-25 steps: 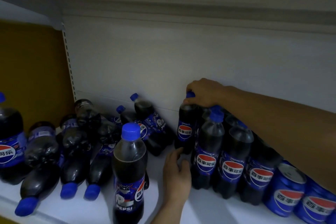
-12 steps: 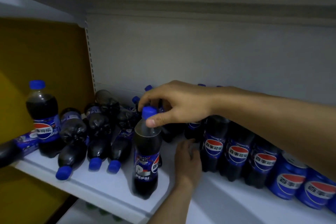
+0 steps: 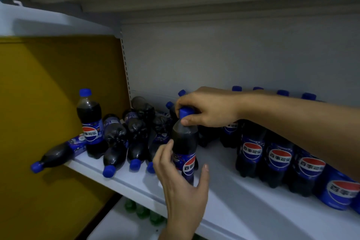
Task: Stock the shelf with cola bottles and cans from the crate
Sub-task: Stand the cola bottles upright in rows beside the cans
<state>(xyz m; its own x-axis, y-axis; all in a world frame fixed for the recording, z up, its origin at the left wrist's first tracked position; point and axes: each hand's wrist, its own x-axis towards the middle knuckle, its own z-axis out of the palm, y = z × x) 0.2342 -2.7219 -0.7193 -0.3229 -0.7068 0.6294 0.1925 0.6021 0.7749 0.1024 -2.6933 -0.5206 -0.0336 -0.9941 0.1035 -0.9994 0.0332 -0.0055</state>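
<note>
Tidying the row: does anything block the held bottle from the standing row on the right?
Nothing visible does. The held bottle, gripped at its cap by the right hand, faces bare shelf up to the standing row.

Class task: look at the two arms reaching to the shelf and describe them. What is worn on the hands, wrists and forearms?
Both are bare. The right hand and its forearm show no glove, sleeve, watch or ring along the whole visible length. The left hand is likewise ungloved, with a bare wrist and no jewellery visible; fingernails are short and unpainted. No sleeve edge comes into view on either arm.
</note>
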